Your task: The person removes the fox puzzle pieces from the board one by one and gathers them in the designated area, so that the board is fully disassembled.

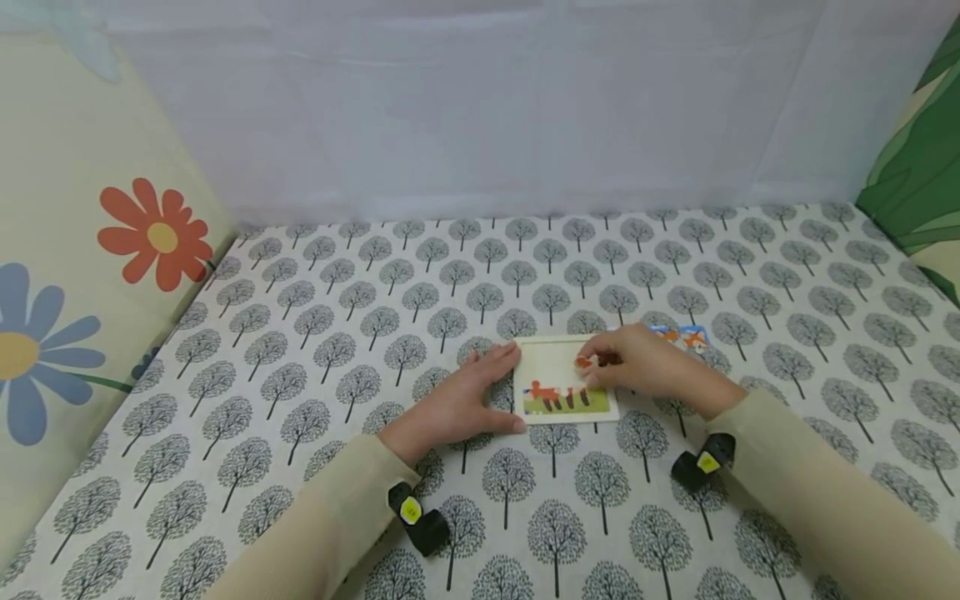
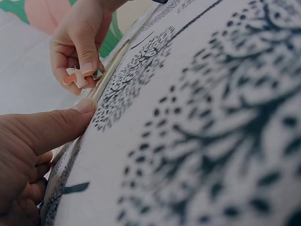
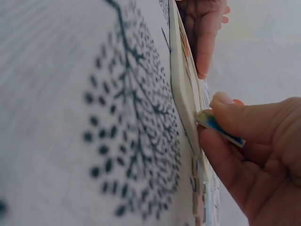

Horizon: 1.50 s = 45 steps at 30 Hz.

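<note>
A shallow cream puzzle tray [image 1: 551,357] lies on the table, its lower part filled with joined pieces [image 1: 555,398] of an orange, striped-legged animal on green. My left hand [image 1: 468,398] rests along its left side, thumb at the near corner and straight fingers at the far corner. Over the tray's right part, my right hand [image 1: 637,362] pinches a puzzle piece [image 2: 76,77] between thumb and fingers. The piece has orange and white on it; in the right wrist view a blue-green side of a puzzle piece [image 3: 221,128] shows, tilted, close by the tray's edge.
Loose orange, white and blue puzzle pieces [image 1: 682,335] lie just right of the tray, partly behind the right hand. A tree-patterned cloth [image 1: 330,383] covers the table. A white sheet [image 1: 480,108] hangs behind, with a flower-painted panel [image 1: 67,167] at the left.
</note>
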Each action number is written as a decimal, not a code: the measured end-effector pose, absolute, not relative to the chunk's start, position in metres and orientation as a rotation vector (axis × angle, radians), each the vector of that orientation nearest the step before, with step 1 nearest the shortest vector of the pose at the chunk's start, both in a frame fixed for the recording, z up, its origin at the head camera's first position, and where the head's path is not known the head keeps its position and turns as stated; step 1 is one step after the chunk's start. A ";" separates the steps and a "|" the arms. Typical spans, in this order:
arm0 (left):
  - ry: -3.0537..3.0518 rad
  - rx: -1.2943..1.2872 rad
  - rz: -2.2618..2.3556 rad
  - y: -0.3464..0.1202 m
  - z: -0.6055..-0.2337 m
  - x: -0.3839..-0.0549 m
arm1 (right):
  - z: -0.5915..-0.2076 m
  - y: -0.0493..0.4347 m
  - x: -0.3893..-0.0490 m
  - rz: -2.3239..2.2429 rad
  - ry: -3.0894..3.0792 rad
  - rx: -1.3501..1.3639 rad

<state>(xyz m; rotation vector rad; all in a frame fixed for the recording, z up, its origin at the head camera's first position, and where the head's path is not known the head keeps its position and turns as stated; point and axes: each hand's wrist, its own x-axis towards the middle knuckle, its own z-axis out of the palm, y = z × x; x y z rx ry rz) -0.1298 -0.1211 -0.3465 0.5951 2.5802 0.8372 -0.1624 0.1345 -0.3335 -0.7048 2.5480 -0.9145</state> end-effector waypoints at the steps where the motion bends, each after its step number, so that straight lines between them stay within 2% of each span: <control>1: 2.582 0.597 0.836 -0.121 -0.347 -0.130 | -0.333 0.135 -0.162 -0.916 2.545 -0.719; 5: 2.594 0.610 0.828 -0.121 -0.347 -0.130 | -0.330 0.137 -0.160 -0.900 2.551 -0.753; 15: 2.605 0.610 0.822 -0.121 -0.347 -0.129 | -0.328 0.150 -0.156 -0.932 2.617 -0.596; 27: 2.594 0.590 0.831 -0.121 -0.346 -0.128 | -0.327 0.172 -0.148 -0.942 2.653 -0.603; 45: 2.591 0.604 0.827 -0.120 -0.346 -0.129 | -0.333 0.202 -0.139 -1.061 2.659 -0.458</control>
